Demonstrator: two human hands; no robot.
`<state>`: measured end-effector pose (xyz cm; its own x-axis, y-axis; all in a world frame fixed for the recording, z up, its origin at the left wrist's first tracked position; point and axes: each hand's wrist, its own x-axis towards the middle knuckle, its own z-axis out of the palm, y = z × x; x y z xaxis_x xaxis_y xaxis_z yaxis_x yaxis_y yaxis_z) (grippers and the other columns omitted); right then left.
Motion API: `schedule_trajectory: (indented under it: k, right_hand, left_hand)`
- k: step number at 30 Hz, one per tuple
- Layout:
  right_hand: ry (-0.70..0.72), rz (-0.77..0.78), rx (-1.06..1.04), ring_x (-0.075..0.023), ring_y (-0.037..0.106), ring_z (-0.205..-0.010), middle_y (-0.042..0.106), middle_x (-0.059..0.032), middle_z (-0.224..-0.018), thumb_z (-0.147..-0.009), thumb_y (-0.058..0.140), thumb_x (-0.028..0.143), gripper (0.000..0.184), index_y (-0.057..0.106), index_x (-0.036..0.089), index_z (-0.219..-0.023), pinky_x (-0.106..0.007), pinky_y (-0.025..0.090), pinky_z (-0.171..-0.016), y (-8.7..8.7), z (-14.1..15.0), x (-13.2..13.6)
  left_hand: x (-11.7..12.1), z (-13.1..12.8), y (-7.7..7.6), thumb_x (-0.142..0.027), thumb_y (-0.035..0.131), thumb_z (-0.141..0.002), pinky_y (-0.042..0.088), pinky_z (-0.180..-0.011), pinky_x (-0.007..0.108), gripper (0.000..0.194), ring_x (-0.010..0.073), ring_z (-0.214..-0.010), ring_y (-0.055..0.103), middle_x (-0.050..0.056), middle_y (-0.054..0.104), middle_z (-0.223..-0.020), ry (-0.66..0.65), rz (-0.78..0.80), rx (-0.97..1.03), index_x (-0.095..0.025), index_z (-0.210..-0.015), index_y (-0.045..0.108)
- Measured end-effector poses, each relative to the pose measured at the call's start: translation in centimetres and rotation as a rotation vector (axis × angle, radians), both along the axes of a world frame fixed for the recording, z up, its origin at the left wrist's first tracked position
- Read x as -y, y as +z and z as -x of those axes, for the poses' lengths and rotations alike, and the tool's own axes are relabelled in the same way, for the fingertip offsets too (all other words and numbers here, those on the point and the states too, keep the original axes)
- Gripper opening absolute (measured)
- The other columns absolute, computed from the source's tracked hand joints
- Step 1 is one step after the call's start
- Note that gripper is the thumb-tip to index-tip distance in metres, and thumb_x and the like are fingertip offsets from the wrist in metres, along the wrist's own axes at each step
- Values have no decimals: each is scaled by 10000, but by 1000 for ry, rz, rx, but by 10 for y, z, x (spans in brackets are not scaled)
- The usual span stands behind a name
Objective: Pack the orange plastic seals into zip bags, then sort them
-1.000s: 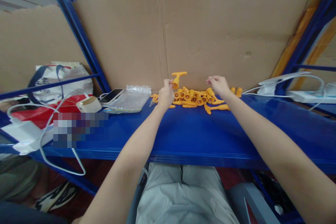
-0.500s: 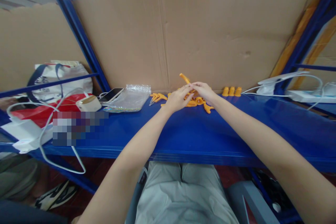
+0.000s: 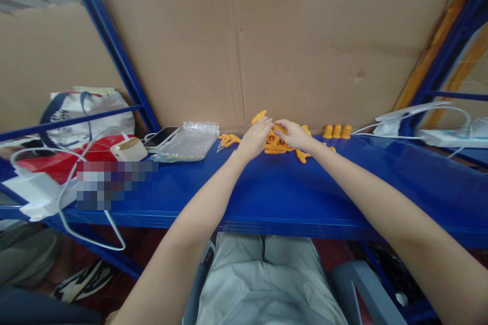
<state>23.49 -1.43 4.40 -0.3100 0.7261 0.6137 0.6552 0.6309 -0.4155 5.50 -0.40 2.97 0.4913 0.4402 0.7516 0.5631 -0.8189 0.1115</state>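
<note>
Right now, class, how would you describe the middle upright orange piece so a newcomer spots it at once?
Follow the blue shelf back to the cardboard wall. Right of the right hand, three orange pieces stand in a row. The middle piece alone has one on each side.

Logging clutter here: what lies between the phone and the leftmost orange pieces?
Clear plastic packaging lies between the phone and those orange pieces, in the head view.

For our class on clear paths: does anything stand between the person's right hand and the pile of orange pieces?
Nothing visible does: the right hand is at the pile of orange pieces, hiding part of it from view.
</note>
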Motion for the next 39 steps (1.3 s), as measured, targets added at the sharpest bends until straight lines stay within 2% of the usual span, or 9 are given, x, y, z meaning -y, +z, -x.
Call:
schedule_trajectory:
  k: [6,9,14,20,24,33,39]
  right_hand:
    - [-62,-192,377,-298,617,-1166,688,-170,-1231,-941,516,231,346,627,154,-1260,-435,454,-956,-5,-2,4]
    - [-97,-273,529,-310,614,-1126,703,-177,-1160,-967,471,249,336,619,163,-1256,-427,420,-913,-6,0,8]
    - [-156,-284,659,-298,610,-1072,699,-180,-1105,-992,436,254,321,612,135,-1233,-372,349,-855,-2,3,16]
    - [-162,-334,712,-278,599,-1021,698,-153,-1059,-979,419,182,290,614,148,-1191,-352,286,-807,-1,2,18]
    - [-173,-352,727,-270,594,-1014,695,-146,-1061,-975,394,167,307,609,153,-1194,-350,275,-800,-3,0,16]
    - [-144,-245,716,-298,622,-1018,714,-168,-1096,-1011,376,257,327,615,150,-1207,-383,329,-839,-3,1,17]
    - [-161,-224,743,-294,616,-1001,715,-170,-1065,-975,389,168,300,627,137,-1154,-382,329,-840,-1,3,17]
  left_hand:
    - [1,7,1,-41,478,-867,305,-1206,526,316,242,-1127,655,110,728,-1053,123,49,-153,-162,-1106,645]
    - [1,11,0,-38,490,-850,347,-1175,510,289,247,-1098,652,107,727,-1025,136,66,-177,-168,-1050,653]
    - [1,11,1,-51,514,-832,385,-1125,479,254,266,-1093,649,128,721,-1028,120,68,-193,-165,-1007,658]
    - [4,11,4,-110,497,-861,413,-1060,433,208,251,-1017,662,111,725,-966,128,58,-281,-172,-970,663]
    - [6,10,4,-149,504,-875,424,-1005,415,163,247,-958,669,100,723,-937,127,89,-263,-176,-937,652]
    - [11,8,5,-160,486,-886,435,-948,405,158,256,-931,678,111,723,-901,162,66,-308,-162,-905,643]
    - [12,5,3,-184,519,-872,440,-950,398,131,250,-926,674,105,727,-889,170,64,-301,-177,-894,648]
